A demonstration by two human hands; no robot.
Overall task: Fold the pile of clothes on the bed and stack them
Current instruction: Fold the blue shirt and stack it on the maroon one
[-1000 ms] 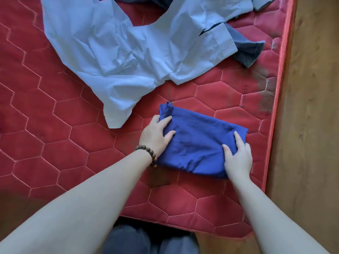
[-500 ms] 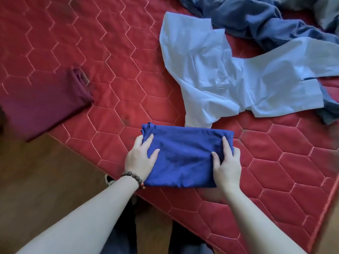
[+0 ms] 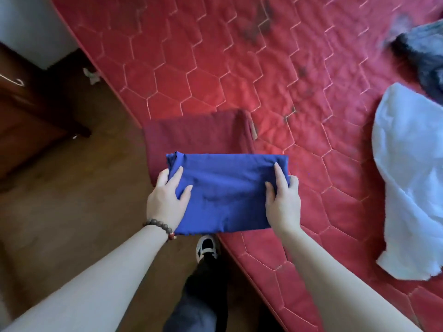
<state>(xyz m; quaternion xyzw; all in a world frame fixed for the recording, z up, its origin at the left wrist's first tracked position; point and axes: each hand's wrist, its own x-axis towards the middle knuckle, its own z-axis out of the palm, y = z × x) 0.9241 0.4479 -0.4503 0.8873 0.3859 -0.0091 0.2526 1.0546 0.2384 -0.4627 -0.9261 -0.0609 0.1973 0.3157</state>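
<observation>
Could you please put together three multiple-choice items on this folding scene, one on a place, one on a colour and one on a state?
1. Where does the maroon folded garment lie?
A. at the corner of the bed
B. on the floor
C. on the light blue shirt

2. What colour is the garment in the hands?
A. grey
B. royal blue
C. white

3. How is the blue folded garment held?
A. by the left hand alone
B. by nobody
C. by the left hand and right hand at its two ends

Answers: 1 A, it lies at the mattress corner, just beyond the blue one; 2 B, the cloth is deep blue; 3 C, each hand grips one end.
</observation>
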